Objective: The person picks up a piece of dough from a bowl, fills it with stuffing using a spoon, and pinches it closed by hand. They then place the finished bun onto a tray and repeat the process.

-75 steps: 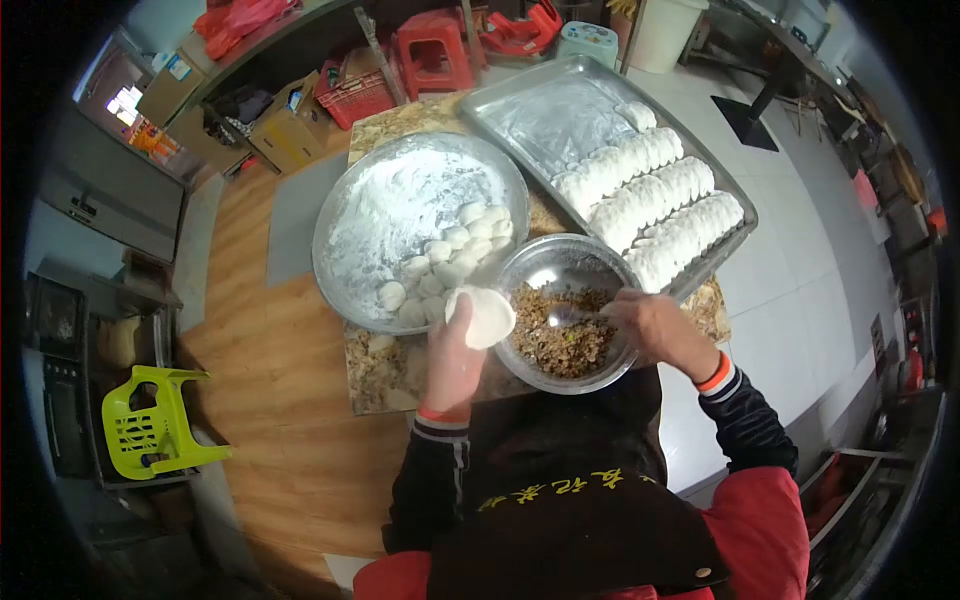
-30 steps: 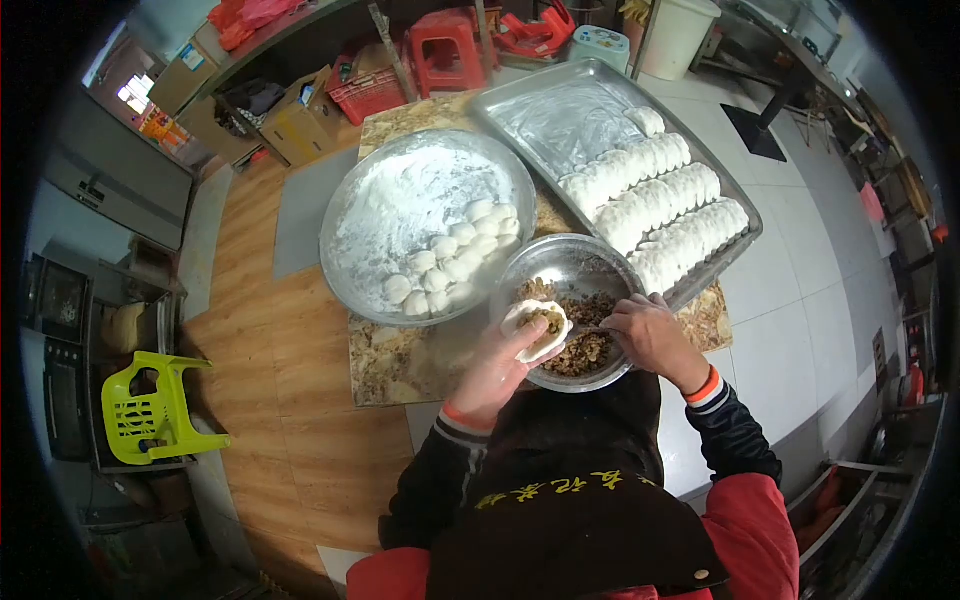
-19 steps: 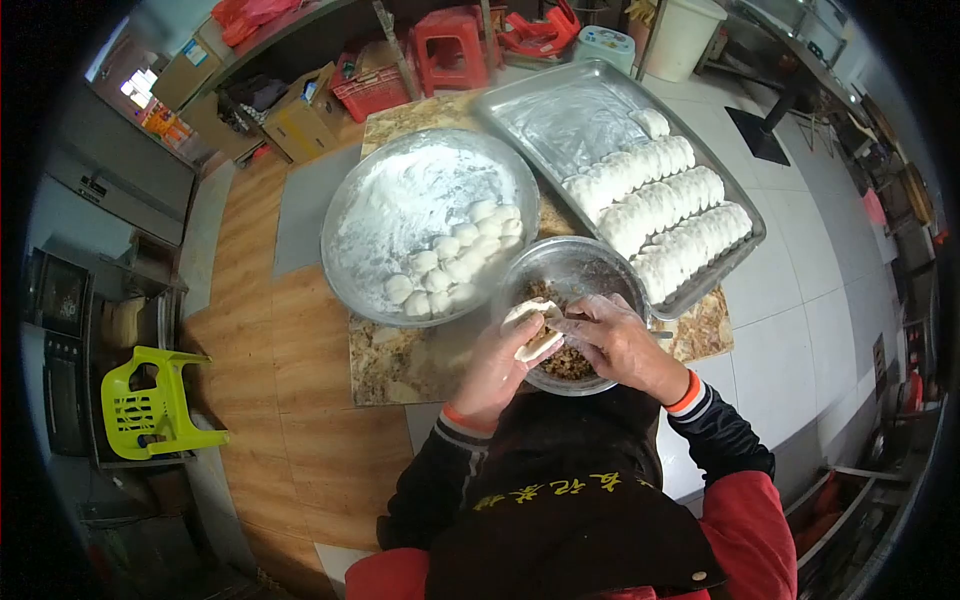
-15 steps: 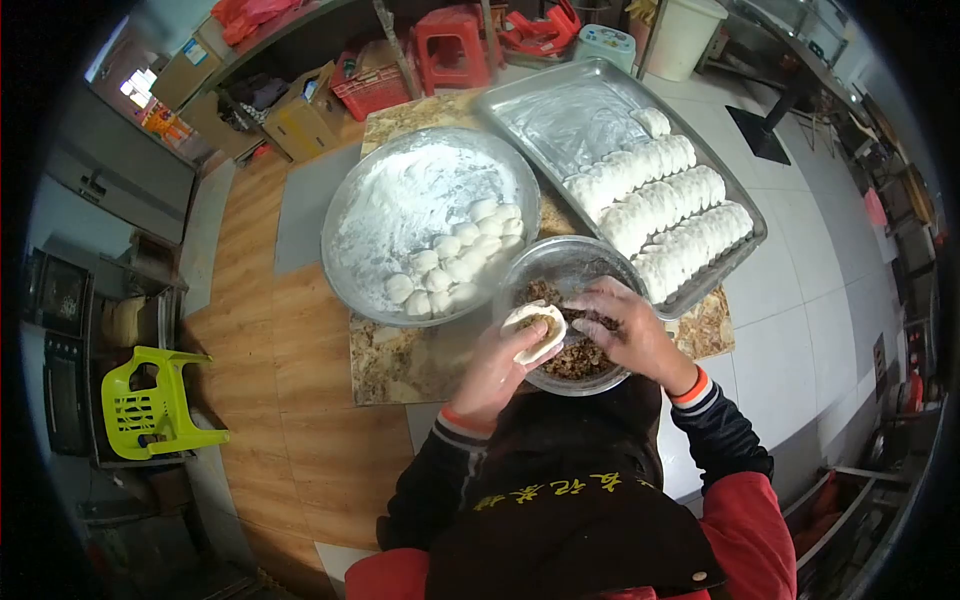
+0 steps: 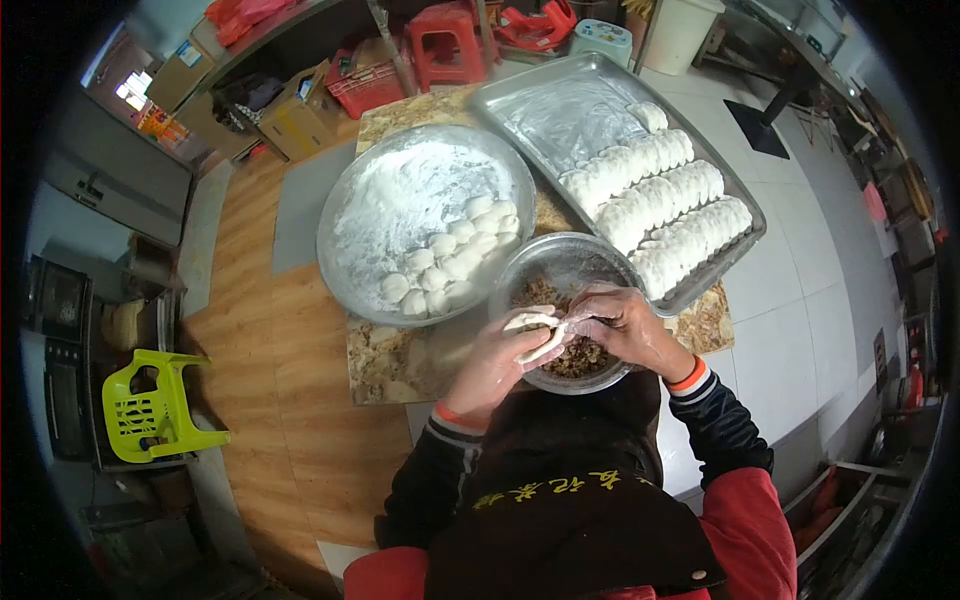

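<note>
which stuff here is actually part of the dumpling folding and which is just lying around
In use:
- left hand and right hand, both closed on the dumpling
- filling bowl
- floured pan of dough pieces
- tray of finished dumplings

Lying about:
- green plastic chair
- red stool
- cardboard boxes
- white bucket

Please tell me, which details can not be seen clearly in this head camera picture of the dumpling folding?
- Dumpling, head view: its filling and seam are covered by the left hand and right hand.
- Filling bowl: its near part is hidden under both hands.
- Spoon: not visible.
- Dough pieces in the floured pan: too small to count.
</note>
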A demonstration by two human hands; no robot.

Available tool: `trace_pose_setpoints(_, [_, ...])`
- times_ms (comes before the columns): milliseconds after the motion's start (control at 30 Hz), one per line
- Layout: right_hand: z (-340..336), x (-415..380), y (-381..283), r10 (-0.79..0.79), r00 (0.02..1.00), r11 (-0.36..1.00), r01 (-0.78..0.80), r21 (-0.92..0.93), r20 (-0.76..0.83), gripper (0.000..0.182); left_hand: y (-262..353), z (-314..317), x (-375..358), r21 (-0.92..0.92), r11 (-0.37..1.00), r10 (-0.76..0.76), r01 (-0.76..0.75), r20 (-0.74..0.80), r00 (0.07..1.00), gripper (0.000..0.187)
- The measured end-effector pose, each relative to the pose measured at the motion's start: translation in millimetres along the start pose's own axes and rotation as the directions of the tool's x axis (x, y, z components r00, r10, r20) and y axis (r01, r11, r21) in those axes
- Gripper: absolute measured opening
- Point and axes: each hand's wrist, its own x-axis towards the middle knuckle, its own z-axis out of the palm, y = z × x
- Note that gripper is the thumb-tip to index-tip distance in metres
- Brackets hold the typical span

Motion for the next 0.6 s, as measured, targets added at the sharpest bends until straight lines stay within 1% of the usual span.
trace_pose_setpoints(33, [-1.3, 0.1, 0.3, 0.009, 1.000, 1.000, -0.009, -0.007, -0.006, 0.024, 2.4, 1.8, 0.2, 0.007, 1.000, -0.020, 0.020, -0.001, 1.000, 0.033])
trace_pose_setpoints(133, [-8.8, -0.8, 0.3, 0.041, 0.999, 0.998, -0.040, 0.055, -0.025, 0.026, 5.3, 1.8, -2.0, -0.048, 0.997, 0.070, -0.068, 0.051, 0.996, 0.037])
trace_pose_setpoints(233, [-10.3, 2.9, -11.2, 0.031, 0.999, 0.994, -0.027, 0.103, -0.036, 0.029, -0.5, -6.7, -4.5, 0.044, 0.988, 0.140, -0.148, 0.148, 0.979, 0.036])
trace_pose_setpoints(333, [-8.7, 5.0, -1.9, -0.103, 0.993, 0.995, 0.103, -0.004, 0.056, 0.030, 1.1, -7.6, -1.8, 0.053, 0.998, 0.030, -0.035, 0.106, 0.994, 0.035])
trace_pose_setpoints(433, [-10.6, 6.3, -2.3, -0.069, 0.990, 0.997, 0.072, -0.023, 0.119, 0.028, -2.9, -16.8, -0.4, 0.050, 0.998, 0.026, -0.034, 0.149, 0.989, 0.036])
trace_pose_setpoints(533, [-7.1, 5.0, -2.6, -0.117, 0.988, 0.987, 0.128, -0.101, 0.104, 0.026, 0.6, -7.3, -5.3, 0.077, 0.990, 0.097, -0.117, 0.229, 0.969, 0.036])
trace_pose_setpoints(600, [-8.4, 6.0, -1.3, -0.095, 0.987, 0.992, 0.104, -0.069, 0.128, 0.025, -2.2, -10.9, -4.0, 0.053, 0.994, 0.085, -0.098, 0.211, 0.974, 0.036])
